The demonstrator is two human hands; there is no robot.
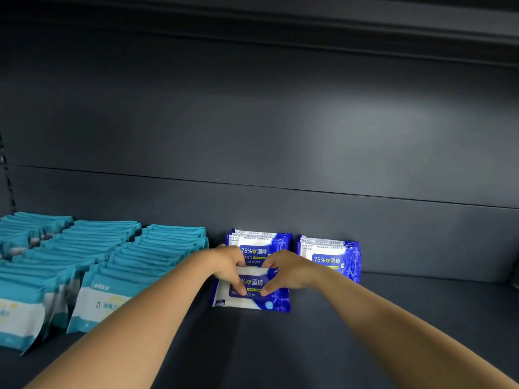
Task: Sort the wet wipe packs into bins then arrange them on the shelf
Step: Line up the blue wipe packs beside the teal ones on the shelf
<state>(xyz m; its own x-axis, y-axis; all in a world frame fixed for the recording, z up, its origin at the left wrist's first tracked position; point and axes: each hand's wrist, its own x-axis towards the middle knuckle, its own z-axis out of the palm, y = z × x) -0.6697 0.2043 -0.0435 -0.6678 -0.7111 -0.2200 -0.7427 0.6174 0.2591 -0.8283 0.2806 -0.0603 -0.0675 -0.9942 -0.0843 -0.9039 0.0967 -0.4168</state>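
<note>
A: Where's the pack?

B: Blue pack [252, 290] stands on the dark shelf [365, 332], front of the middle blue row. Both hands on it. Left hand [229, 266] grips the top left edge, thumb down over the front label. Right hand [286, 272] grips the top right edge, thumb on the label too. The thumbs almost meet at the label's lower middle.

A: Grip state?

B: Both curled round the pack, fingers behind, thumbs in front. Pack leans back slightly.

A: What's behind it?

B: More blue packs [259, 245] upright against the back panel [280, 136], just behind the held one; I can't tell whether they touch. Hands cover their lower halves.

A: Neighbours?

B: Right: second blue stack [331, 256], upright at the back panel, apart from the held pack by a narrow gap. Right forearm crosses its lower corner. Left: three rows of teal packs [112, 262], packed tight, running from the back toward the shelf front. Nearest teal row sits just beside the left forearm, which crosses over its front packs.

A: Anything blocking?

B: Forearms hide the shelf floor on both sides of the pack. Upper shelf [337, 23] overhead, dark. Slotted upright [5, 175] at far left.
</note>
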